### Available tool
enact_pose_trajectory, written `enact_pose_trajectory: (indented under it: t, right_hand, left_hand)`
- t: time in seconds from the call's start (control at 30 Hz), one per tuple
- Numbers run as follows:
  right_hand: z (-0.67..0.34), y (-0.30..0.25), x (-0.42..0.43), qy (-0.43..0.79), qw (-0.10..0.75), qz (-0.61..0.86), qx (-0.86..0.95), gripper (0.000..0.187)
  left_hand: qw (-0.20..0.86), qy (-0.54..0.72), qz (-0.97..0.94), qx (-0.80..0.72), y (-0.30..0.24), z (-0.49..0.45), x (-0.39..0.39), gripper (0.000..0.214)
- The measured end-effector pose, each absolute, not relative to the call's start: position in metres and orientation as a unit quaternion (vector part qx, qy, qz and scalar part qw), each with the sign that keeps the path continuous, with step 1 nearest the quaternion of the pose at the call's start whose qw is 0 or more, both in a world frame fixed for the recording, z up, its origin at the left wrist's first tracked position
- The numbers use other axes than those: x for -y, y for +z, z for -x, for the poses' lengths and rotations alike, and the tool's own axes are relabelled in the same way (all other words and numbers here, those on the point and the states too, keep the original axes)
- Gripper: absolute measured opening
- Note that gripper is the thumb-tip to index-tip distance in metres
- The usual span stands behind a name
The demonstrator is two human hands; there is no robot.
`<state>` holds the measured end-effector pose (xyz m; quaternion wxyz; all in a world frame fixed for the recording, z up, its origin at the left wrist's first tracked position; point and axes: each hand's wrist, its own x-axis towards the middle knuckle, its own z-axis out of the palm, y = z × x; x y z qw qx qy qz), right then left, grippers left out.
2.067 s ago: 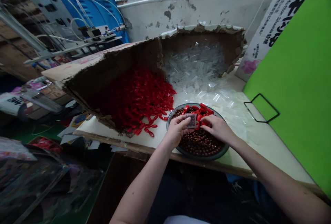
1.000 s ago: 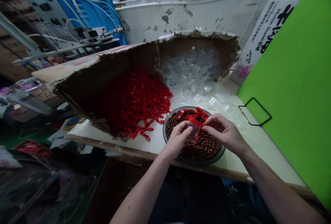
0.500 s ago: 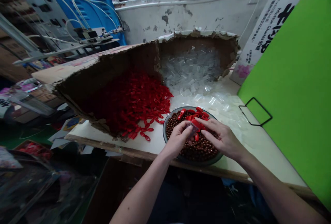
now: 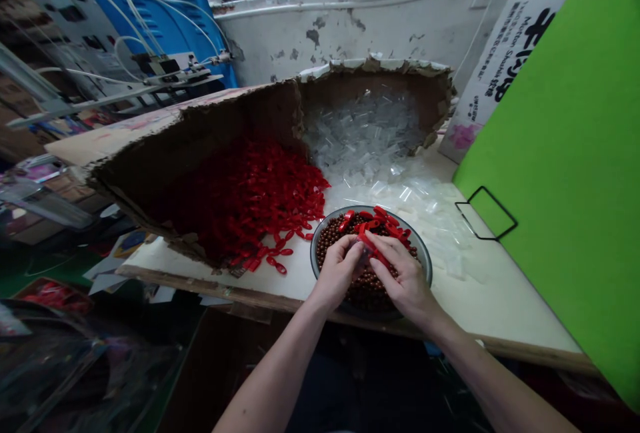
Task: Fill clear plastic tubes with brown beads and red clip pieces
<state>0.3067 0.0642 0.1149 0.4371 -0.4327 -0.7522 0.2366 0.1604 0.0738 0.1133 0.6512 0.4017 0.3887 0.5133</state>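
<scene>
My left hand (image 4: 339, 274) is closed, pinching a small clear plastic piece (image 4: 356, 254) over the bowl. My right hand (image 4: 404, 281) meets it from the right, its thumb and fingers closed around a small red plastic piece (image 4: 369, 242) that touches the clear one. Fingers hide much of both pieces. Beneath the hands stands a round grey bowl (image 4: 427, 266) filled with brown beads (image 4: 327, 245). Several loose red pieces (image 4: 384, 218) lie on the beads at the bowl's far side.
Left of the bowl, a heap of red pieces (image 4: 265, 193) spills from a torn cardboard box (image 4: 125, 173). Clear plastic pieces (image 4: 365, 133) spread from its other section across the white table (image 4: 505, 300). A green panel (image 4: 555, 173) with a black wire loop (image 4: 515, 223) borders the right side.
My right hand has moved left and closed in on the left hand, its fingers now around the red piece. The whole view has shifted slightly.
</scene>
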Motion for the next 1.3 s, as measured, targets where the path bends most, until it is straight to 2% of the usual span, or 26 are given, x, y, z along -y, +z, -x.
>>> enact_pose_trajectory:
  t: [0.13,0.37,0.47,0.6,0.7,0.77,0.87,1.07,1.2,1.3]
  right_hand:
    - [-0.313,0.123,-0.066,0.273,0.425,0.413,0.758,0.043]
    - [-0.322,0.125,-0.069,0.422,0.530,0.428,0.598,0.035]
    - [-0.314,0.131,-0.077,0.457,0.507,0.416,0.601,0.035]
    - [-0.303,0.144,-0.086,0.628,0.429,0.345,0.550,0.044]
    - [-0.299,0.149,-0.087,0.715,0.394,0.307,0.488,0.051]
    - [-0.296,0.151,-0.084,0.747,0.381,0.295,0.459,0.055]
    - [-0.290,0.152,-0.075,0.767,0.380,0.284,0.431,0.057]
    - [-0.281,0.154,-0.051,0.761,0.410,0.277,0.419,0.047]
    - [-0.274,0.144,-0.045,0.756,0.418,0.309,0.397,0.045]
    - [-0.269,0.136,-0.051,0.776,0.415,0.329,0.342,0.052]
  left_hand:
    - [0.696,0.491,-0.377,-0.364,0.117,-0.155,-0.076,0.036]
    - [0.708,0.462,-0.388,-0.367,0.124,-0.155,-0.071,0.032]
    - [0.698,0.414,-0.438,-0.387,0.122,-0.158,-0.065,0.033]
    - [0.683,0.361,-0.494,-0.398,0.129,-0.163,-0.058,0.033]
    - [0.652,0.377,-0.520,-0.402,0.136,-0.167,-0.057,0.034]
    - [0.622,0.405,-0.526,-0.415,0.137,-0.170,-0.057,0.043]
    - [0.588,0.420,-0.535,-0.437,0.138,-0.172,-0.053,0.051]
    - [0.545,0.359,-0.598,-0.465,0.153,-0.166,-0.034,0.043]
    - [0.557,0.349,-0.585,-0.476,0.147,-0.161,-0.030,0.045]
    - [0.587,0.369,-0.538,-0.480,0.133,-0.160,-0.034,0.048]
